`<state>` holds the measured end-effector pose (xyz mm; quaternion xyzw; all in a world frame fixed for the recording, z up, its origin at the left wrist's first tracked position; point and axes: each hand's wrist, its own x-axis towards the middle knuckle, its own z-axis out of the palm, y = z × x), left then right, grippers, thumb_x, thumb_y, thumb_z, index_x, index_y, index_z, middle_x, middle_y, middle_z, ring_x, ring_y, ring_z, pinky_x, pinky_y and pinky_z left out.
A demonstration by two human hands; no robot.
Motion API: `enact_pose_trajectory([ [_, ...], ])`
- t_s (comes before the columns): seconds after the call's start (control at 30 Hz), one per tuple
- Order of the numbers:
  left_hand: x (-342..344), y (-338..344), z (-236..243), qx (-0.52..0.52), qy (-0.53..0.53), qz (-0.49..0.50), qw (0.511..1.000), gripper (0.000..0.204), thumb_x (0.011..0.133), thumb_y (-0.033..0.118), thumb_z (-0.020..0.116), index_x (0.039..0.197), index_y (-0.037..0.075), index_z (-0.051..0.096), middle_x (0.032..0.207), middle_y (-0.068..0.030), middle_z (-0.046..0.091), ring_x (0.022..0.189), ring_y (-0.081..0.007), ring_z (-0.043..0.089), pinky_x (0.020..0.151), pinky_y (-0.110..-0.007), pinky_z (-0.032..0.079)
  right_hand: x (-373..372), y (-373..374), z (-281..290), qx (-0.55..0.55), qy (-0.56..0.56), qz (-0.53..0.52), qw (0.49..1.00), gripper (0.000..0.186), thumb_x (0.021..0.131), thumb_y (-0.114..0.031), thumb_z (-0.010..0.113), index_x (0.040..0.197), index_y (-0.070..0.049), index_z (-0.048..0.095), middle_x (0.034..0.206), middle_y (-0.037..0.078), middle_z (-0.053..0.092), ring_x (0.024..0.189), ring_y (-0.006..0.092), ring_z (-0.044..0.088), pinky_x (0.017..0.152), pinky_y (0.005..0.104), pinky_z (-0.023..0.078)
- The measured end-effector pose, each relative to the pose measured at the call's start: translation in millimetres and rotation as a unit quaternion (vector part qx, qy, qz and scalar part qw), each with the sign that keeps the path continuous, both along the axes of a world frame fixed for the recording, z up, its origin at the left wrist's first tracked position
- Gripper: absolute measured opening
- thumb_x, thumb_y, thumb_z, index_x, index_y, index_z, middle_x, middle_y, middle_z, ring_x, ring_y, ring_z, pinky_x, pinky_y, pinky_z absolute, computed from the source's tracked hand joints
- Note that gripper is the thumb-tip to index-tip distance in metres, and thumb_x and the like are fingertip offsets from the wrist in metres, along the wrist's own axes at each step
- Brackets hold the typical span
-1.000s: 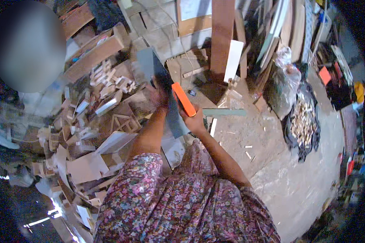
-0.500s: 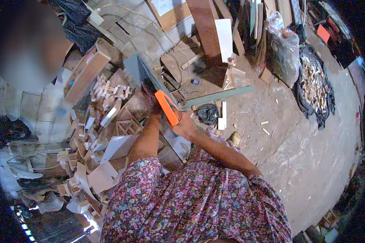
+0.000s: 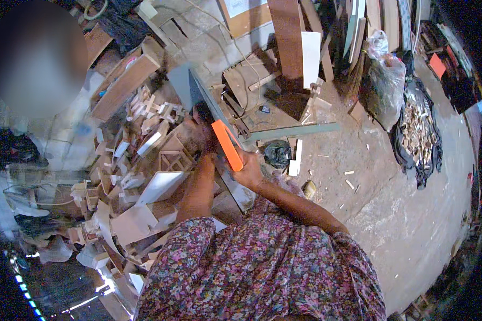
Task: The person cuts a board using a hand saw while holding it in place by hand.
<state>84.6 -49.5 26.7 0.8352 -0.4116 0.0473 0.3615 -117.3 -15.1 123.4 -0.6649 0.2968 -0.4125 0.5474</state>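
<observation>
My right hand is closed around the orange handle of a hand saw, in front of me near the middle. From the handle, a dark, narrow blade edge runs up and to the left, beside a blue-grey flat panel. My left hand lies in shadow just left of the saw, close to the panel. It is dark and smeared, so its fingers and anything in them cannot be made out. A long grey-green board extends to the right from beyond the handle.
Wooden offcuts and small wooden frames pile up on the left. A black plastic bundle lies right of my hand. Tall boards stand at the back. A black bag of wood scraps is at the right. Another person is at upper left.
The view has swung slightly left, so the surroundings sit farther right. The saw handle is a little nearer to me and appears turned more edge-on. My right hand keeps its grip.
</observation>
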Motion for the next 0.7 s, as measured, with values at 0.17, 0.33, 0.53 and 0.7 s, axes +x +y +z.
enact_pose_trajectory([
  [0.17,-31,54,-11,0.029,0.065,-0.086,0.994,0.062,0.079,0.020,0.051,0.133,0.010,0.023,0.128,-0.0219,0.032,0.110,-0.0431,0.036,0.090,-0.050,0.032,8,1,-8,-0.007,0.012,0.022,1.000,0.013,0.071,-0.016,0.061,0.076,-0.005,0.056,0.058,0.012,0.054,0.052,0.0247,0.055,0.053,0.0342,0.045],
  [0.33,-57,80,-12,0.126,0.137,-0.210,0.960,0.060,0.079,0.019,0.050,0.132,0.009,0.025,0.129,-0.0213,0.031,0.112,-0.0432,0.034,0.093,-0.051,0.030,11,1,-23,-0.019,0.050,0.002,0.999,0.017,0.071,-0.020,0.062,0.077,-0.005,0.056,0.059,0.013,0.056,0.053,0.0291,0.056,0.053,0.0371,0.046],
  [0.53,-43,40,16,-0.043,-0.063,-0.123,0.989,0.058,0.078,0.018,0.050,0.131,0.007,0.029,0.131,-0.0207,0.030,0.116,-0.0434,0.031,0.095,-0.051,0.028,15,-5,-27,-0.028,0.042,-0.027,0.998,0.018,0.071,-0.021,0.063,0.076,-0.005,0.057,0.059,0.014,0.056,0.053,0.0307,0.056,0.051,0.0389,0.045],
  [0.7,-32,9,20,-0.056,-0.182,-0.067,0.979,0.056,0.078,0.017,0.050,0.130,0.006,0.031,0.132,-0.0202,0.030,0.119,-0.0435,0.029,0.098,-0.052,0.026,22,-15,-25,-0.037,0.048,0.006,0.998,0.017,0.072,-0.019,0.060,0.077,-0.003,0.056,0.061,0.015,0.057,0.053,0.0311,0.056,0.052,0.0389,0.045],
])
